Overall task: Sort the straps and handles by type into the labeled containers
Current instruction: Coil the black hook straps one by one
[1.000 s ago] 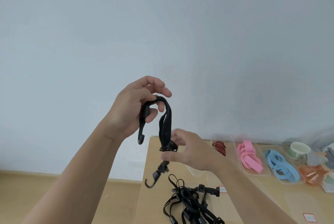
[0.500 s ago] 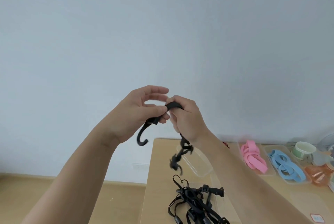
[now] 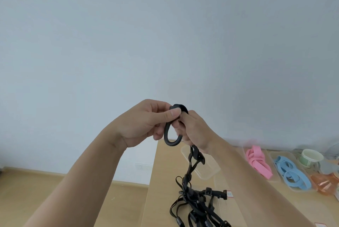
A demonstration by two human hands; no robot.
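- Head view: the left hand (image 3: 145, 124) pinches the black strap (image 3: 178, 107) between thumb and forefinger; its hook (image 3: 169, 141) curves just below those fingers.
- The right hand (image 3: 194, 131) curls round the strap's bunched length, and the tail dangles beneath its fingers.
- Best, I'd judge, to keep the folds tight and then lower the bundle into the clear container (image 3: 211, 168) below the right fingers. No label on it is readable.
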